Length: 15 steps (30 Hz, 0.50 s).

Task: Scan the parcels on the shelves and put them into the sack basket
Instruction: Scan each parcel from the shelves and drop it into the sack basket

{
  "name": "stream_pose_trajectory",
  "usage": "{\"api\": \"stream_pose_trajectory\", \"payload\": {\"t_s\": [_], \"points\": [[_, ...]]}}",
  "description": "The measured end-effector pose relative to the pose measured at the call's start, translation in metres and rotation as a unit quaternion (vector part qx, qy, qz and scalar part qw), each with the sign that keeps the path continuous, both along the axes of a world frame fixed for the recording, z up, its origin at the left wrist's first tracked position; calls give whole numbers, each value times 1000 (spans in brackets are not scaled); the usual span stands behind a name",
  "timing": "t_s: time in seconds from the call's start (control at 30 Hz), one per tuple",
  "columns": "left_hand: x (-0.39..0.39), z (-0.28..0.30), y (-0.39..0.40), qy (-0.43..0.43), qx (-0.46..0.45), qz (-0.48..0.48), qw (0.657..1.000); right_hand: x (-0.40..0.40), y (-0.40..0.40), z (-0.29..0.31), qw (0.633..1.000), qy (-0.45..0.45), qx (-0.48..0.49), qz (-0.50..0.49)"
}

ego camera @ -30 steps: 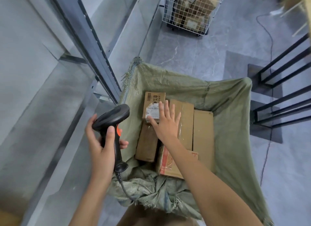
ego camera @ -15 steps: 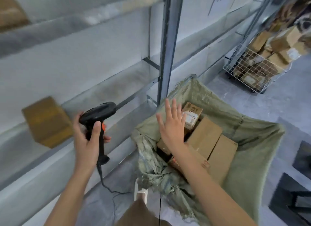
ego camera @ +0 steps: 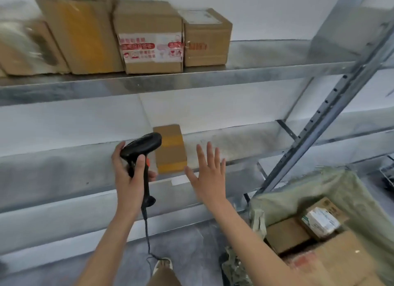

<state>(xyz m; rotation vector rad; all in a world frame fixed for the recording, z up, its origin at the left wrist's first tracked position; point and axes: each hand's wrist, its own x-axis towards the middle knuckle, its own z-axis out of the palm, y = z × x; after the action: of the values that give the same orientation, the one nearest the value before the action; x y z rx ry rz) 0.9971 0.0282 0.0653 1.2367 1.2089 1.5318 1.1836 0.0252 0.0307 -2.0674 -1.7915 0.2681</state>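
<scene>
Top shelf, far-left parcels [ego camera: 25, 49]: motion-blurred & cut by frame edge, labels unreadable. Scanner [ego camera: 142, 149] head covers left edge of the lone mid-shelf parcel [ego camera: 170, 149]; red print on taped box [ego camera: 152, 43] too soft to read. Sack basket [ego camera: 309, 192] & boxes inside [ego camera: 332, 256]: cut off bottom-right, partly behind right forearm.
</scene>
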Motion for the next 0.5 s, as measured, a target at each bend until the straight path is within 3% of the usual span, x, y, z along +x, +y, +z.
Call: {"api": "stream_pose_trajectory", "payload": {"t_s": [0.23,0.5], "points": [[-42,-28,48,-22,-37,36,998,-73,90,-27,991,-54,-113,43],[-56,-53,94,-25,-78,-7,997,-85,167,-53,976,-55,-209,-14]]}}
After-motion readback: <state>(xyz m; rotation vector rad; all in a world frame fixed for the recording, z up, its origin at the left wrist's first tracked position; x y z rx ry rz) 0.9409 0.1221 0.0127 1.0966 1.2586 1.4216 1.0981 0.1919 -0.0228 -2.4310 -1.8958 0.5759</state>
